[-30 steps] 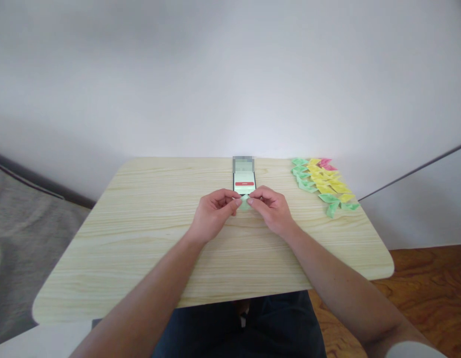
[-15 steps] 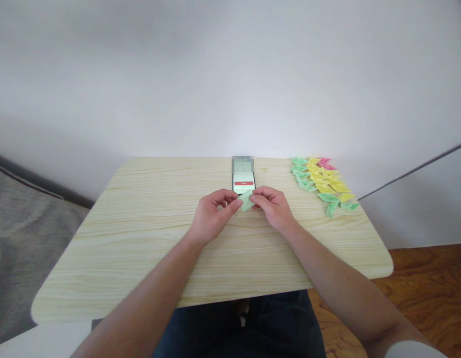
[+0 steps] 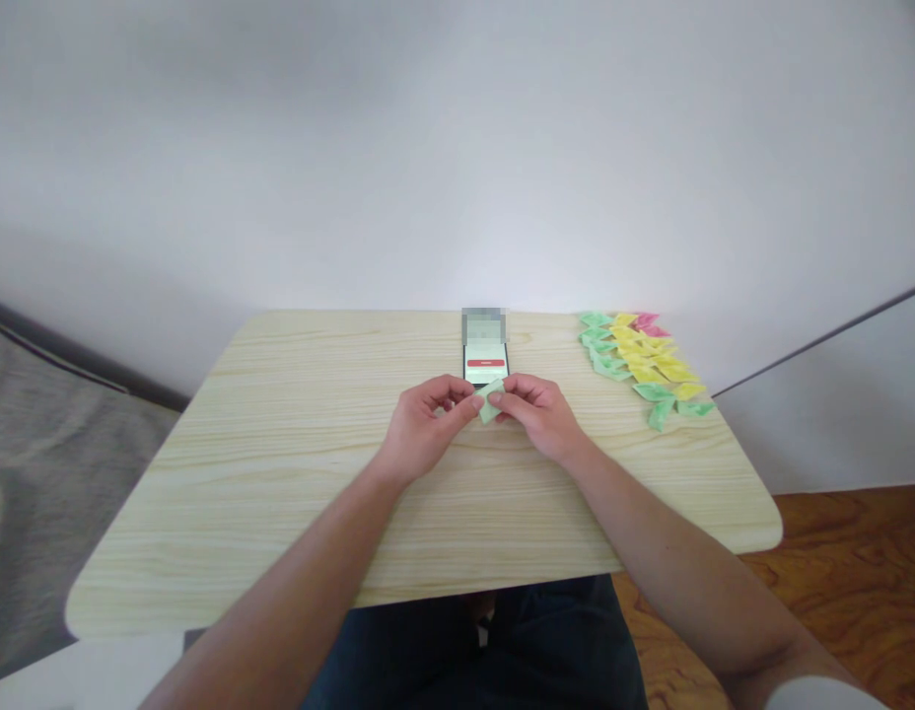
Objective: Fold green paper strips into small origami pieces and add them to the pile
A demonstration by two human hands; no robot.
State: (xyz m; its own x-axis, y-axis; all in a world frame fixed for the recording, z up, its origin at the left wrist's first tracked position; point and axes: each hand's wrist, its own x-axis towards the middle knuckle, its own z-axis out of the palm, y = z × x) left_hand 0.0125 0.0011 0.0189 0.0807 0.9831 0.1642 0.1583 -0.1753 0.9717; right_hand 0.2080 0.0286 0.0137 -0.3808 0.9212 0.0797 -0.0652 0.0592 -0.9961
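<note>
A small piece of light green folded paper (image 3: 489,407) is held between both hands, over the middle of the table (image 3: 280,444). My left hand (image 3: 426,426) pinches its left edge between thumb and fingers. From the other side, my right hand (image 3: 538,412) grips the paper, its thumb lying across the face. The remaining fingers of both hands are curled, and parts of them are hidden. Just beyond the paper lies a phone (image 3: 485,350) with its screen lit and a red bar on it; its lower end is close to my fingertips.
Several folded paper pieces lie at the table's right: green ones (image 3: 601,347), yellow ones (image 3: 642,353) and pink (image 3: 650,323). A white wall (image 3: 457,158) rises behind the table's back edge. Grey fabric (image 3: 43,473) is at the left, wooden floor (image 3: 857,582) at the right.
My right thumb has slid slightly left and down across the green paper, so less of the paper shows. My left hand has barely moved.
</note>
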